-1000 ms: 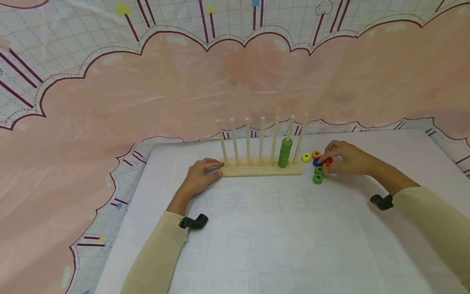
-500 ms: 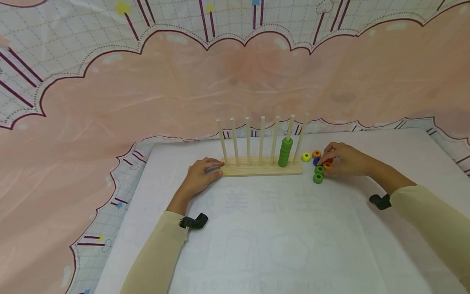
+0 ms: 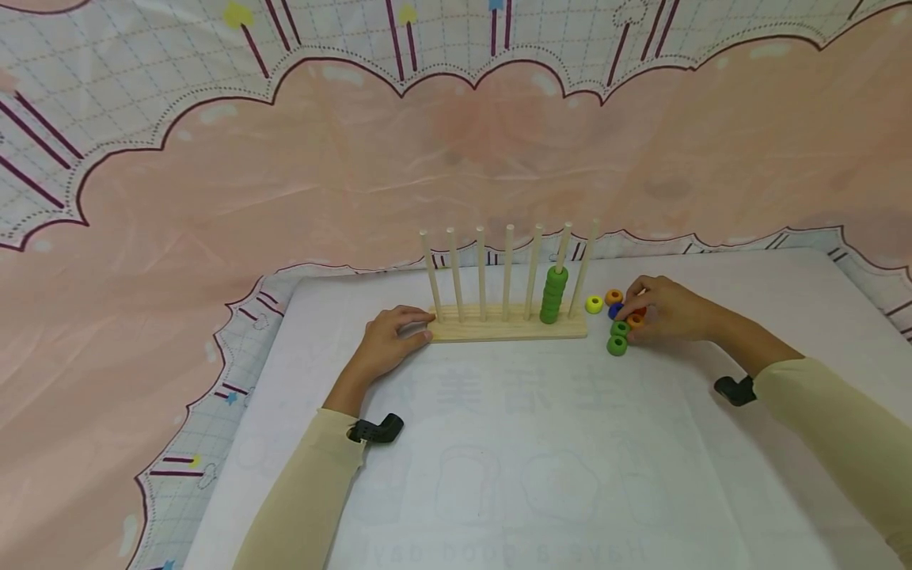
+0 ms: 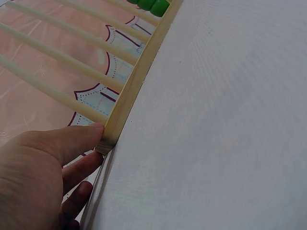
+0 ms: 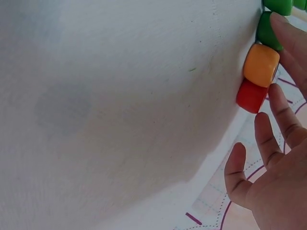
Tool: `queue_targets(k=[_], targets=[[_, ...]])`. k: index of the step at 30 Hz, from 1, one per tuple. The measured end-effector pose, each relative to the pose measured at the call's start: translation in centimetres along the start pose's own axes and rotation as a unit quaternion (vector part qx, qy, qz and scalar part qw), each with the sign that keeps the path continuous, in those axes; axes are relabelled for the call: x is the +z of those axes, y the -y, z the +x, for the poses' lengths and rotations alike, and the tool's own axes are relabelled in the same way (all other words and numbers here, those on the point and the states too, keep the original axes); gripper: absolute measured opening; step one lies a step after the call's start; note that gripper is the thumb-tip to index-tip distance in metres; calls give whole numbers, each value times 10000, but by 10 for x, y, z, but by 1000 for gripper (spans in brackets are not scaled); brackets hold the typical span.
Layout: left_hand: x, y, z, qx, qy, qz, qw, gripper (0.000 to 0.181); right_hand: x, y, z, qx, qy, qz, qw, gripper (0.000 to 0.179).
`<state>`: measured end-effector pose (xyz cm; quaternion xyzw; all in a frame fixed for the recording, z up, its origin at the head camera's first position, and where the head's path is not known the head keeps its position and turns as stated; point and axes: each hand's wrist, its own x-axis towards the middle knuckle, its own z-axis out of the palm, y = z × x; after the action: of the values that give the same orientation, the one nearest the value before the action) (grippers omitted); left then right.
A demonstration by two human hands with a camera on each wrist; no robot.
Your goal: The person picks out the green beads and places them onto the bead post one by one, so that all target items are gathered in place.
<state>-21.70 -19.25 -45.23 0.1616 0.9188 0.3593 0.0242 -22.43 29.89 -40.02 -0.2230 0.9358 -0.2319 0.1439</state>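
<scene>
In the head view, my left hand holds the left end of a pale wooden peg rack, thumb and fingers at its edge. In the left wrist view, a thumb presses the rack's corner. Several green beads are stacked on one of the rack's upright pegs. To the right of the rack, my right hand pinches a green bead in a loose cluster. Its index fingertip is by a blue bead. In the right wrist view, the other fingers spread beside an orange bead and a red bead.
A yellow bead lies between the rack and the cluster. Another orange bead lies behind the blue one, and a second green bead in front. A white sheet covers the table; a peach patterned cloth is beyond it.
My right hand and forearm have shifted slightly to the left, with the index finger drawn back a little from the blue bead. My left hand and the rack look unmoved.
</scene>
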Motion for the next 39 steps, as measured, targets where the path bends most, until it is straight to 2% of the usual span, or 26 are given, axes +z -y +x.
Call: queue_targets(k=[19, 33, 39], targets=[[1, 1, 1, 0, -7, 43, 10000, 37, -10, 7, -3, -5, -116, -255, 9996, 26], [1, 1, 0, -16, -5, 51, 10000, 37, -27, 13, -4, 27, -123, -105, 9999, 32], [1, 0, 0, -34, -21, 22, 10000, 37, -35, 17, -3, 97, -151, -160, 9997, 30]])
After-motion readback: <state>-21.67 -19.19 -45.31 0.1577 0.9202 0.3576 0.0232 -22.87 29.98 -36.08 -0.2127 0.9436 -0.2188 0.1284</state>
